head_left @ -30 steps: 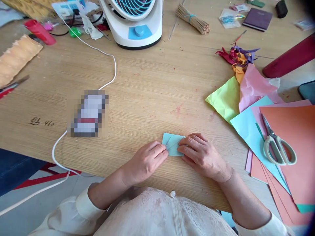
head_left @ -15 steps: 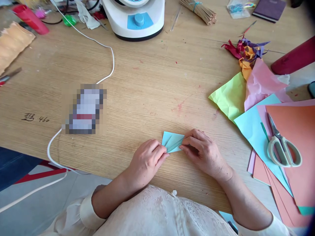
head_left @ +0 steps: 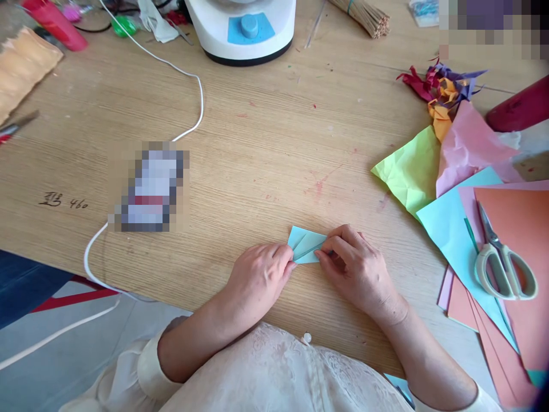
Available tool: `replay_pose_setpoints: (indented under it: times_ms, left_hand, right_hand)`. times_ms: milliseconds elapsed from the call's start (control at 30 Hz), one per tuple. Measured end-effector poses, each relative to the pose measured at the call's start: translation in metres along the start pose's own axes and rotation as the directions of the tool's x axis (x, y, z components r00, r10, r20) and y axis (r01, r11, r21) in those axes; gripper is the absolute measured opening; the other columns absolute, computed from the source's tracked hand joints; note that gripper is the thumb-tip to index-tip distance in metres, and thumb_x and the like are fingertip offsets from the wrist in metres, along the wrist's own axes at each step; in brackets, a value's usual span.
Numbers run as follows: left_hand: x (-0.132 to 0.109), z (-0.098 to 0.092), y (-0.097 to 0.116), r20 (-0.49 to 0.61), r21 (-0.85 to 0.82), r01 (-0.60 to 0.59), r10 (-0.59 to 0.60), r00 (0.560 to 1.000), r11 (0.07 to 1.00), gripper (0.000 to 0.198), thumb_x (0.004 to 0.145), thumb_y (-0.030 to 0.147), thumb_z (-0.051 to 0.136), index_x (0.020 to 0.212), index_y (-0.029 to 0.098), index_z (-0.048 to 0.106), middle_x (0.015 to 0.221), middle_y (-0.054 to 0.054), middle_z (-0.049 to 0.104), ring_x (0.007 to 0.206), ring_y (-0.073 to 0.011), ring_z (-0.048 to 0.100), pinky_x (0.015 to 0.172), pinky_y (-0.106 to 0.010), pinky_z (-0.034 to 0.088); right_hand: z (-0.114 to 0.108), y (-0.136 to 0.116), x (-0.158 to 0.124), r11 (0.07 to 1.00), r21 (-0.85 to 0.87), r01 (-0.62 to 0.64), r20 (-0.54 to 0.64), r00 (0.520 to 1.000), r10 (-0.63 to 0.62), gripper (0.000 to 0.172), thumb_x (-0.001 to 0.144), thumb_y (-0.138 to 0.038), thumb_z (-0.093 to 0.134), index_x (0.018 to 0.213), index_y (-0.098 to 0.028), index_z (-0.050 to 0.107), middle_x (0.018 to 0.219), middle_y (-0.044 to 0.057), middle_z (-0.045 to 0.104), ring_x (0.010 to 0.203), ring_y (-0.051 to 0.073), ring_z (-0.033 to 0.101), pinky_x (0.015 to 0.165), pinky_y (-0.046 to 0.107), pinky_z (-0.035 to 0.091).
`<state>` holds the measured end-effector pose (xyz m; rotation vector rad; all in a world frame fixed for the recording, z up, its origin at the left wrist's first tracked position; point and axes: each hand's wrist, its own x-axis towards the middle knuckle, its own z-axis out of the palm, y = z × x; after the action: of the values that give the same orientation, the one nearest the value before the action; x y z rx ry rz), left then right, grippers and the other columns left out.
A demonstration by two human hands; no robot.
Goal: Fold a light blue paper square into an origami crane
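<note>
Between my hands, near the table's front edge, is a small light-blue piece of folded paper [head_left: 305,245] with slanting crease lines. My left hand [head_left: 262,274] pinches its lower left corner between thumb and fingers. On the right side, my right hand [head_left: 355,266] has its thumb and fingertips closed on the paper's edge. The fingers hide both ends of the piece.
Scissors [head_left: 500,257] lie on stacked coloured sheets [head_left: 527,229] at the right. Crumpled green paper [head_left: 409,171] and pink paper [head_left: 461,146] sit behind. A blurred phone [head_left: 154,189] with a white cable [head_left: 201,103] is at left; a white appliance [head_left: 240,34] stands at the back.
The view has shifted slightly, so most things sit a little farther right. Both hands still hold the light-blue paper, with the right thumb and fingers drawn closer together on it.
</note>
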<state>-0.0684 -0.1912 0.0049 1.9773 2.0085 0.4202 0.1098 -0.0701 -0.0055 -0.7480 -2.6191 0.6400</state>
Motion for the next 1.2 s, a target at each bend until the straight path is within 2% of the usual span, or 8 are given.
replay_pose_setpoints:
  times_ms: [167,267,367,700,800,867,1000,1200]
  left_hand:
    - [0.013,-0.006,-0.001,0.140,0.029,0.041,-0.045,0.989,0.999,0.014,0.096,0.022,0.056,0.082,0.018,0.053,0.072,0.000,0.067,0.066,-0.0187,0.066,0.054,-0.029,0.041]
    - [0.019,-0.007,-0.001,0.158,0.101,0.044,-0.059,0.986,0.994,0.017,0.096,0.027,0.057,0.082,0.019,0.052,0.067,-0.001,0.066,0.060,-0.0192,0.066,0.048,-0.028,0.036]
    - [0.020,-0.006,-0.001,0.142,0.147,-0.011,-0.010,0.990,0.989,0.016,0.096,0.025,0.057,0.083,0.019,0.050,0.066,0.001,0.065,0.059,-0.0179,0.066,0.048,-0.028,0.036]
    - [0.003,0.001,-0.013,0.027,0.082,-0.176,0.174,0.984,0.981,0.013,0.100,0.011,0.042,0.097,0.019,0.052,0.079,0.001,0.062,0.072,-0.0150,0.062,0.062,-0.027,0.048]
    - [-0.008,-0.004,-0.022,-0.063,0.025,-0.227,0.228,0.972,0.974,0.020,0.100,0.010,0.041,0.111,0.016,0.057,0.085,-0.003,0.065,0.077,-0.0162,0.061,0.069,-0.030,0.052]
    - [-0.016,-0.009,-0.028,-0.107,0.021,-0.308,0.309,0.945,0.951,0.028,0.101,0.010,0.041,0.124,0.013,0.056,0.100,-0.007,0.069,0.089,-0.0185,0.062,0.080,-0.033,0.054]
    - [-0.026,-0.013,-0.035,-0.032,0.071,-0.486,0.489,0.871,0.871,0.037,0.102,0.015,0.041,0.137,0.011,0.052,0.140,-0.012,0.058,0.132,-0.0260,0.050,0.107,-0.041,0.048]
    - [-0.026,-0.014,-0.038,0.087,0.073,-0.482,0.476,0.875,0.873,0.040,0.103,0.014,0.036,0.141,0.011,0.048,0.147,-0.012,0.052,0.139,-0.0249,0.045,0.112,-0.042,0.046]
  right_hand:
    - [0.002,-0.002,0.001,0.999,-0.032,-0.018,-0.005,1.000,0.017,0.015,0.095,-0.022,0.057,0.080,-0.019,0.057,0.088,0.005,0.058,0.069,0.014,0.055,0.066,0.030,0.045]
    - [0.002,-0.003,0.003,0.999,-0.050,-0.010,-0.010,1.000,0.009,0.015,0.095,-0.021,0.057,0.080,-0.019,0.056,0.086,0.004,0.057,0.069,0.015,0.054,0.066,0.031,0.044]
    - [0.002,-0.004,0.004,0.997,-0.081,0.009,-0.006,1.000,-0.010,0.014,0.094,-0.021,0.057,0.080,-0.020,0.055,0.086,0.005,0.056,0.071,0.016,0.054,0.068,0.032,0.044]
    - [0.002,-0.002,0.003,0.996,-0.081,0.047,0.057,0.997,-0.042,0.004,0.097,-0.017,0.053,0.094,-0.020,0.053,0.090,0.006,0.055,0.083,0.020,0.056,0.078,0.036,0.043]
    - [0.003,-0.002,0.003,0.996,-0.069,0.057,0.058,0.997,-0.053,0.004,0.097,-0.017,0.053,0.094,-0.019,0.054,0.090,0.006,0.054,0.083,0.020,0.056,0.077,0.036,0.043]
    - [0.003,-0.001,0.003,0.996,-0.065,0.057,0.060,0.997,-0.053,0.004,0.097,-0.017,0.053,0.094,-0.019,0.055,0.090,0.006,0.055,0.083,0.020,0.056,0.077,0.035,0.042]
    - [0.005,0.000,0.002,0.997,-0.063,0.051,0.059,0.997,-0.048,0.006,0.098,-0.018,0.052,0.093,-0.019,0.055,0.090,0.006,0.056,0.083,0.020,0.055,0.077,0.035,0.042]
    - [0.004,0.000,0.003,0.997,-0.055,0.061,0.056,0.997,-0.057,0.008,0.098,-0.017,0.051,0.092,-0.019,0.055,0.089,0.006,0.055,0.082,0.019,0.055,0.076,0.035,0.042]
